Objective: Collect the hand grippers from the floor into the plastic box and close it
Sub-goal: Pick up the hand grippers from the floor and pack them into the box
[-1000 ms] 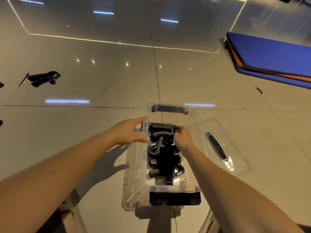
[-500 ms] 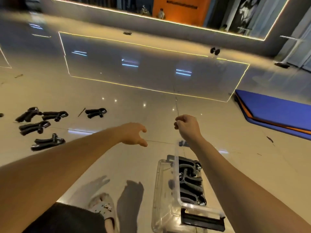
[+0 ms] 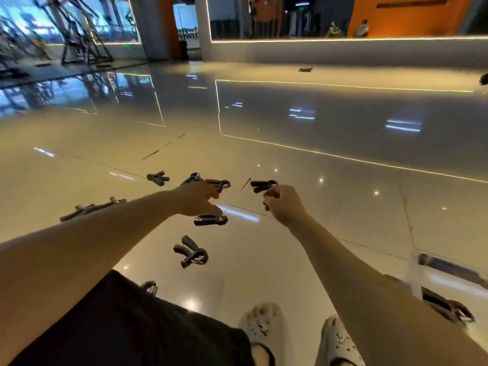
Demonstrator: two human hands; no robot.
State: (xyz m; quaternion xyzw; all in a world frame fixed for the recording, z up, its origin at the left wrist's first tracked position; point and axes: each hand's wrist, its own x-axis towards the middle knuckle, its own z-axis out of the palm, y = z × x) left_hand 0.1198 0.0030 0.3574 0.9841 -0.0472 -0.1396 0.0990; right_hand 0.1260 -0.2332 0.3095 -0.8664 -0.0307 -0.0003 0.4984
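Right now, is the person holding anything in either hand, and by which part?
Nothing, as far as it shows. The left hand reaches out open beside a gripper. The right hand is curled but empty, close to another gripper.

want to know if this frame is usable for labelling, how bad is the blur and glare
Head view: the plastic box at the right edge is smeared by motion blur; the glossy floor mirrors strip lights and spot glints; the hand gripper near centre is fairly readable.
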